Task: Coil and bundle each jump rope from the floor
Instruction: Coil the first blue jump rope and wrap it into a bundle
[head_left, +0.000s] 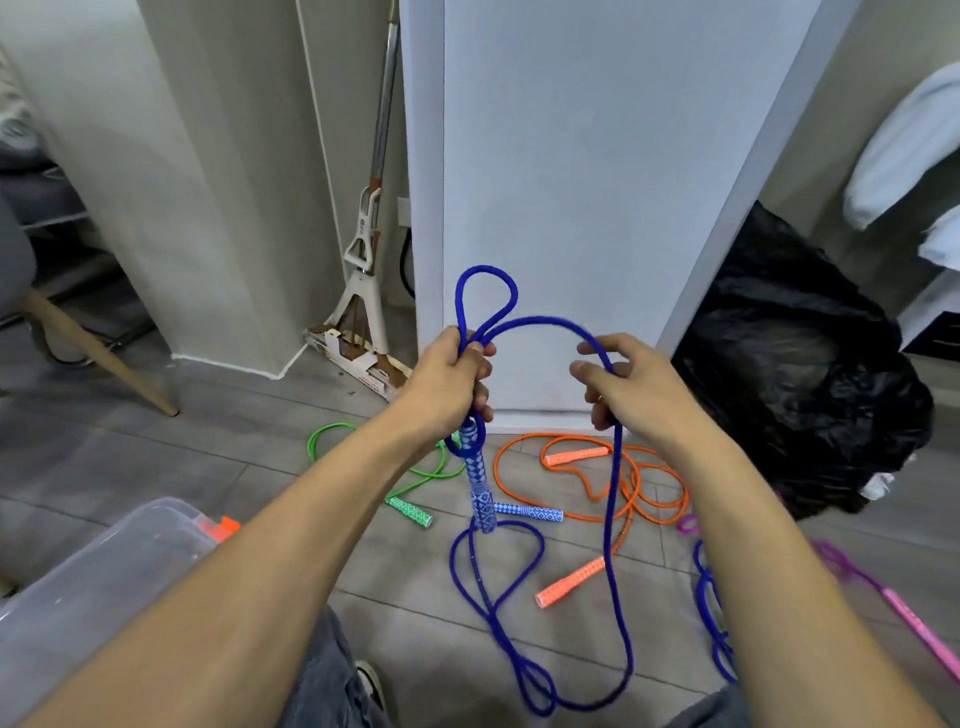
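Coiling in progress: a person holds a blue jump rope (550, 318) up above a grey plank floor (249, 431) strewn with other ropes. The left hand (449, 382) is closed round the gathered turns, with one loop standing above the fist and one patterned handle (478, 478) dangling beneath it. The right hand (636, 387), fingers curled loosely round a single strand, holds the next arc apart from the bundle. From that hand the cord drops straight to the floor, where its slack lies in wide loops near the person's feet. The second handle (530, 512) lies flat on the floor behind the hanging one. The job looks early, with few turns gathered and most of the rope down. The hazards lie below. The falling strand passes in front of an orange rope (498, 467) and one of its handles; if they touch there, hauling in slack could drag that rope along or hitch on it. The floor loops cross one another and might pull into a knot if drawn up fast. A slack left-hand grip would let the turns spill. A green rope (322, 436) and a pink rope (904, 616) wait nearer the floor's left and right sides, with a clear bin (104, 561) at the near left.
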